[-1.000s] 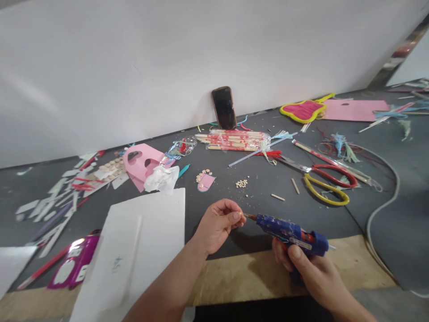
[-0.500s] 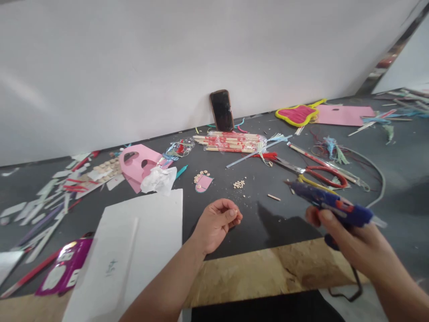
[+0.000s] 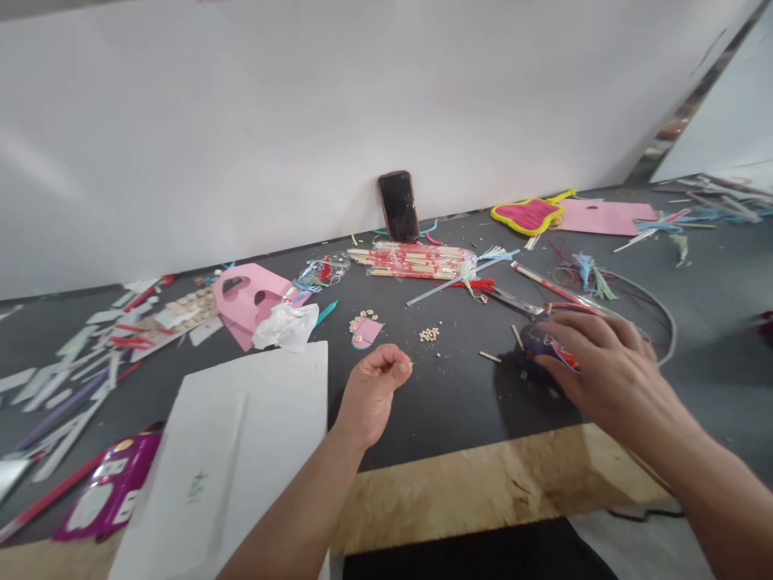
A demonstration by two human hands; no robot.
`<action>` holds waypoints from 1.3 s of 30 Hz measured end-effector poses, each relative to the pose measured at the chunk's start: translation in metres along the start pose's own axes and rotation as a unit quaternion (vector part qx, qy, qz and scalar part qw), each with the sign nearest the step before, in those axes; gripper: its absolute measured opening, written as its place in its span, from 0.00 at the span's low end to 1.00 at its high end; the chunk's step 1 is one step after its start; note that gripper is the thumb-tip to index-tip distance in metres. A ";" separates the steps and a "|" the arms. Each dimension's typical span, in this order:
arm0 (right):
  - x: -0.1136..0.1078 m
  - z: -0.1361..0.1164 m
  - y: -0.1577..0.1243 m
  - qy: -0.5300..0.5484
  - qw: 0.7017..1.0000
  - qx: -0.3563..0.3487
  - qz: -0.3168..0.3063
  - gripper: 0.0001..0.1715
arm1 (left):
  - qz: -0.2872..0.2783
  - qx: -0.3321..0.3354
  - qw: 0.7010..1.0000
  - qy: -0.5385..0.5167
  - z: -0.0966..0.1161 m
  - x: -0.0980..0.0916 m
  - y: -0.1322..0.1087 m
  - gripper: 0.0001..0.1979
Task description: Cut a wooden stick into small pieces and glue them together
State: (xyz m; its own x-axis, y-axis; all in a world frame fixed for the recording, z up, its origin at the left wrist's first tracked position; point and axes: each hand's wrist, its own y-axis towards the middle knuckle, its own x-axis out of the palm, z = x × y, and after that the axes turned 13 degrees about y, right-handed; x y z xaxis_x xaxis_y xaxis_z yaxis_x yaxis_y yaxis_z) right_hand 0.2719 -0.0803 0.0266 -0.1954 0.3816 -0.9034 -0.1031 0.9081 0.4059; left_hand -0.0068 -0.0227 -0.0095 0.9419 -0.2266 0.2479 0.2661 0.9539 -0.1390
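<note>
My left hand (image 3: 373, 391) is closed in a pinch above the dark table. A tiny pale speck shows at its fingertips, too small to name. Just beyond lie a pink paper piece (image 3: 367, 331) with small beads (image 3: 362, 316) along its edge and a loose pile of pale beads (image 3: 429, 333). On the right, my right hand (image 3: 597, 346) is closed from above around a dark blue glue gun (image 3: 535, 354), low at the table surface. The hand hides much of the gun. Two short wooden sticks (image 3: 489, 357) lie left of it.
Scissors (image 3: 516, 301) lie behind the glue gun. A packet of wooden sticks (image 3: 416, 261) lies before a phone (image 3: 399, 205) leaning on the wall. White foam board (image 3: 271, 403), a pink cut-out (image 3: 250, 298) and a purple packet (image 3: 112, 487) are at left. A cable (image 3: 670, 314) curves at right.
My right hand has lowered the glue gun toward the table and turned over, palm down, on top of it. My left hand has shifted slightly left and up, still pinching.
</note>
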 end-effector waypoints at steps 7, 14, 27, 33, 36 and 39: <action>0.029 -0.074 0.044 0.166 0.963 0.010 -0.211 0.12 | 0.008 -0.022 1.000 -0.007 -0.002 0.001 -0.002 0.12; 0.050 -0.089 0.060 0.174 0.955 0.005 -0.239 0.12 | 0.012 -0.045 0.998 -0.031 0.004 0.002 -0.002 0.13; 0.042 -0.116 0.034 0.698 0.684 0.206 -0.041 0.10 | -0.011 -0.062 0.994 -0.085 -0.002 0.000 -0.002 0.11; 0.051 -0.131 0.028 0.764 0.597 0.241 -0.048 0.10 | -0.033 -0.081 0.989 -0.118 0.000 0.004 -0.004 0.13; 0.054 -0.131 0.028 0.767 0.589 0.253 -0.037 0.10 | -0.041 -0.080 0.990 -0.112 0.000 0.006 -0.004 0.14; 0.056 -0.130 0.027 0.773 0.577 0.263 -0.035 0.11 | -0.042 -0.080 0.990 -0.104 -0.001 0.006 -0.003 0.15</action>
State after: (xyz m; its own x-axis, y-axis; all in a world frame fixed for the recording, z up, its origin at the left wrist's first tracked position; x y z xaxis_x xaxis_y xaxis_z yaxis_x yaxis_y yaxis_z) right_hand 0.1312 -0.0566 0.0046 -0.8865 0.0999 0.4517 0.0668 0.9938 -0.0888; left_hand -0.0022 -0.0274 -0.0083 0.8570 -0.2425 0.4547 0.3865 0.8861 -0.2559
